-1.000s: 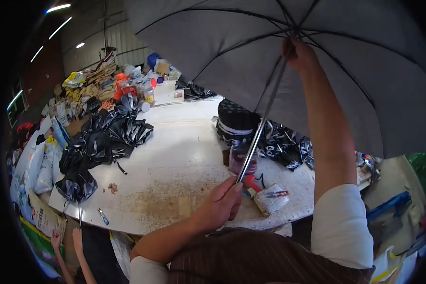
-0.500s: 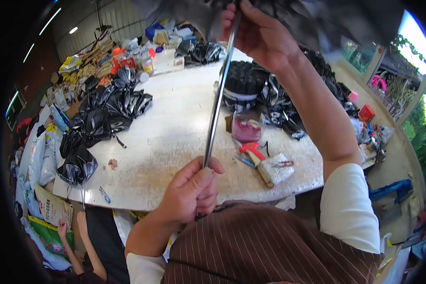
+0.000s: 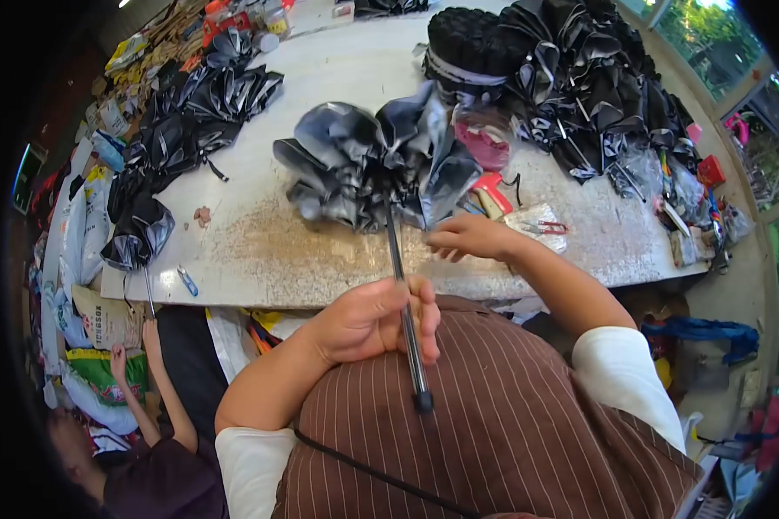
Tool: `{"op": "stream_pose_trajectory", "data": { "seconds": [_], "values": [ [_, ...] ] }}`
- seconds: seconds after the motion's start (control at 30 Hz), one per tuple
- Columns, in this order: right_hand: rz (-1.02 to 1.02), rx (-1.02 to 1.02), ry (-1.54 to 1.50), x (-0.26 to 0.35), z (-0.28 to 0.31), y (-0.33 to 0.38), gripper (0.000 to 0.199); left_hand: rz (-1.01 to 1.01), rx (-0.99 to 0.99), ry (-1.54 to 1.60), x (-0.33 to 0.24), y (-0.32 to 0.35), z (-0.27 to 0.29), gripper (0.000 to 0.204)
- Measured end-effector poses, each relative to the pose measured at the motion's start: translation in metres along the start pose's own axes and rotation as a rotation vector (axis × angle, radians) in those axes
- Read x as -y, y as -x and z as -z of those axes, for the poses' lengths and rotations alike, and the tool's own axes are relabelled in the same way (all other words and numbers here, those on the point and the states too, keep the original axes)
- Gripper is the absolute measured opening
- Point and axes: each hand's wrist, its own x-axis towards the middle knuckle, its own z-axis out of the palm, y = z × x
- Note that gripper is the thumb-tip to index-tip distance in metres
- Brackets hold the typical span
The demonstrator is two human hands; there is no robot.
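Observation:
A black umbrella (image 3: 342,143) hangs over the middle of the worktable, its loosely gathered canopy away from me and its metal shaft pointing back at my apron. My left hand (image 3: 368,322) is around the shaft, thumb on one side and fingers curled on the other. The shaft's dark end sticks out below that hand. To the right of the shaft and just under the canopy is my right hand (image 3: 474,238), apart from the umbrella, fingers stretched out and nothing seen in them.
Black umbrellas (image 3: 190,108) lie piled at the left, and another heap (image 3: 580,78) at the right beside a strapped black bundle (image 3: 472,52). A red-handled tool (image 3: 493,192), a wrapped block (image 3: 537,227) and blue snips (image 3: 187,281) lie on the worktable (image 3: 260,259). A co-worker's hands (image 3: 151,337) are at the lower left.
The umbrella's canopy has come down from above into the middle of the view. My right hand has let go near its top and dropped lower. The view has tilted down.

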Motion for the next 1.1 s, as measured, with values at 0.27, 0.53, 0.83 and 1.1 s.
{"op": "stream_pose_trajectory", "data": {
  "seconds": [0.27,0.53,0.83,1.1],
  "values": [
    [0.104,-0.840,0.919,-0.136,0.098,0.095,0.039,-0.089,-0.293,0.123,-0.001,0.003,0.064,0.034],
    [0.046,-0.760,1.176,-0.152,0.082,0.088,0.041,-0.191,-0.719,-0.502,0.009,0.001,0.121,0.027],
    [-0.046,-0.361,0.175,-0.079,0.067,0.077,0.037,-0.649,-0.983,-2.399,-0.026,-0.024,0.155,0.031],
    [-0.083,-0.189,-0.225,-0.056,-0.025,-0.009,0.029,-0.706,-0.858,-2.478,-0.037,-0.040,0.184,0.030]
  ]
}}
